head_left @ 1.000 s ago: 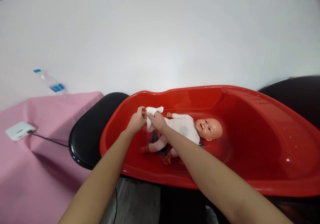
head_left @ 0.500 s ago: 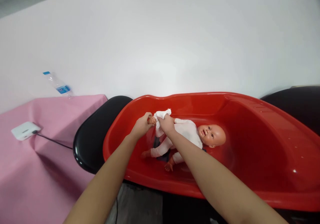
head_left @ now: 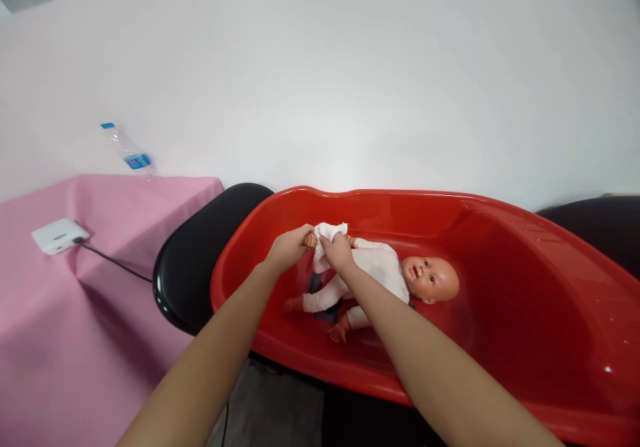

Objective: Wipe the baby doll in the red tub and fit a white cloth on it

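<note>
A baby doll (head_left: pixel 383 268) with a white body lies on its back in a red baby bathtub (head_left: pixel 500 210), head to the right. My left hand (head_left: pixel 289 250) is closed around the doll's raised far foot (head_left: pixel 311 240). Beside it, my right hand (head_left: pixel 339 252) grips a white cloth (head_left: pixel 331 230) against that same leg. The near leg (head_left: pixel 323 297) stretches left along the tub floor. One doll hand (head_left: pixel 340 330) rests low in the tub, near my right forearm. Under the legs shows a dark strip, partly covered.
Black surfaces flank the tub, one (head_left: pixel 193 247) at left and one (head_left: pixel 600 230) at right. Farther left, a pink cloth (head_left: pixel 115 234) carries a white device (head_left: pixel 60 236) with a black cable. Behind it lies a plastic bottle (head_left: pixel 127 148) on the white surface (head_left: pixel 325 87).
The view has shifted slightly, so the bottle and white device appear higher and farther right. Both hands keep their hold on the doll's foot and the cloth.
</note>
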The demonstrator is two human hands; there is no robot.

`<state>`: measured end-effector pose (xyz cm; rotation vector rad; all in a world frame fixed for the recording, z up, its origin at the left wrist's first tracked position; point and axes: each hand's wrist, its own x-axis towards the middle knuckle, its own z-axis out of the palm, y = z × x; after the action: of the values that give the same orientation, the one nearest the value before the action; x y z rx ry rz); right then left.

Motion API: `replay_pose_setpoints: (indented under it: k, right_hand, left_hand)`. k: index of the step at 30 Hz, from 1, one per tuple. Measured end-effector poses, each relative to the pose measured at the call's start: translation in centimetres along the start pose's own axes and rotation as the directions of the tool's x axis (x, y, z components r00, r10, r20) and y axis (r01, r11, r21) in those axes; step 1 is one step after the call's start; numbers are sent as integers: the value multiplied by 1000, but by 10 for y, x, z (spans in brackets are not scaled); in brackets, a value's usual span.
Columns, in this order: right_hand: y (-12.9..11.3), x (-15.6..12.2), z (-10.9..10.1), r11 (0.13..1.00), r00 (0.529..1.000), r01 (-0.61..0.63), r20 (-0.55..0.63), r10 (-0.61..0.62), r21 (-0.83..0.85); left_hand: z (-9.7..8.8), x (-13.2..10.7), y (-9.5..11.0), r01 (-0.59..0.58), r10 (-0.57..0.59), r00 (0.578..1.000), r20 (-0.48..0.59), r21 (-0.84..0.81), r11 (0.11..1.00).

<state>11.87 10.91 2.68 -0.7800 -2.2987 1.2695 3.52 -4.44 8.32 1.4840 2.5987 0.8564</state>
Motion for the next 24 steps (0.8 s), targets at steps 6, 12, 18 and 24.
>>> replay_pose_setpoints:
  k: [6, 12, 18, 24]
  right_hand:
    - [-1, -2, 0, 1000, 1000, 12, 26, -12, 13]
    - [1, -2, 1, 998, 1000, 7, 21, -8, 63]
    - [3, -2, 3, 993, 1000, 10, 12, -11, 116]
    - [-13, -11, -2, 936, 1000, 20, -28, -11, 351]
  left_hand:
    - [3, 1, -1, -36, 36, 999, 9, -18, 999]
    - [5, 2, -1, 30, -29, 1000, 5, -38, 999]
    - [4, 0, 1, 33, -34, 999, -4, -62, 997]
    - [7, 5, -5, 86, -88, 996, -27, -80, 993]
